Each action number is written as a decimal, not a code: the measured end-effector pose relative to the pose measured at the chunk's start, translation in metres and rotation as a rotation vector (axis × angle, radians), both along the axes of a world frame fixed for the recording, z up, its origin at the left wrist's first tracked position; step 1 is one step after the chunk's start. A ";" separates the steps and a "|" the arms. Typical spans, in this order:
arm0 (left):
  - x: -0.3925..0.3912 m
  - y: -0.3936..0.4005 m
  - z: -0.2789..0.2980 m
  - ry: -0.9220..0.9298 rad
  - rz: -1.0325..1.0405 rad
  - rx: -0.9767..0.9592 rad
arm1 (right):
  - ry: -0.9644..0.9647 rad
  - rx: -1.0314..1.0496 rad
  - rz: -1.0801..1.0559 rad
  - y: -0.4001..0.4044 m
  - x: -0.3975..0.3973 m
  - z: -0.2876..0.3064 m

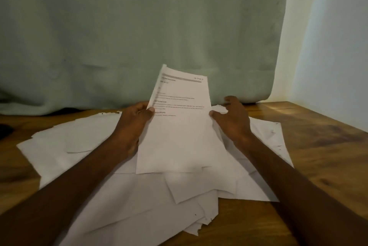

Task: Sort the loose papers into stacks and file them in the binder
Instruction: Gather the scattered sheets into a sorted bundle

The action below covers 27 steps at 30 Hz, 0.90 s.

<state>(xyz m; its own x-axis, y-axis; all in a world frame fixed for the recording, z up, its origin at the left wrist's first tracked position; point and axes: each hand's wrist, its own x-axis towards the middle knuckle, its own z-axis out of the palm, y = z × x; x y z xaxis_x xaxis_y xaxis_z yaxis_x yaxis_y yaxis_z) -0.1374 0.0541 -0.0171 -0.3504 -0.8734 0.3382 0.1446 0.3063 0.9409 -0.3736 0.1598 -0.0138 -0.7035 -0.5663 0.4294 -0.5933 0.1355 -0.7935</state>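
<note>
Left hand [137, 118] pinches, thumb forward; right hand [232, 118] seemingly spread, fingers [231, 99] loose.

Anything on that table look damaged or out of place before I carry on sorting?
The loose white papers lie fanned and overlapping across the wooden table, not stacked. Sheets at the near edge look ragged or torn. No binder is in view.
</note>
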 end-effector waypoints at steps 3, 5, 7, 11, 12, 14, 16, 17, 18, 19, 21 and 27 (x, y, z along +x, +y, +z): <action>0.016 -0.007 0.002 0.084 -0.088 0.095 | -0.332 -0.101 0.139 0.007 0.005 0.011; 0.021 -0.005 0.003 0.100 -0.092 0.089 | -0.439 -0.105 0.278 0.013 0.011 0.015; 0.022 -0.002 0.004 0.129 -0.090 0.071 | -0.433 -0.128 0.332 0.015 0.016 0.015; 0.022 -0.001 0.006 0.108 -0.004 0.006 | -0.411 -0.154 0.351 0.012 0.020 0.015; 0.021 -0.003 0.005 0.113 0.042 -0.002 | -0.412 -0.148 0.334 0.011 0.020 0.015; 0.023 -0.008 0.002 0.104 0.150 -0.021 | -0.291 -0.105 0.203 0.007 0.014 0.011; 0.026 -0.014 -0.001 0.056 0.290 -0.024 | 0.043 0.070 -0.017 0.010 0.004 0.006; 0.030 -0.017 -0.001 0.005 0.361 -0.023 | 0.161 0.169 -0.087 0.015 0.000 0.006; 0.034 -0.020 -0.002 -0.062 0.426 -0.034 | 0.208 0.261 -0.109 0.020 -0.004 0.007; 0.038 -0.023 -0.003 -0.133 0.475 -0.062 | 0.211 0.347 -0.118 0.025 -0.009 0.009; 0.044 -0.027 -0.004 -0.264 0.527 -0.161 | 0.223 0.498 -0.162 0.030 -0.017 0.011; 0.050 -0.024 -0.007 -0.663 0.534 -0.338 | 0.216 0.734 -0.193 0.028 -0.028 -0.001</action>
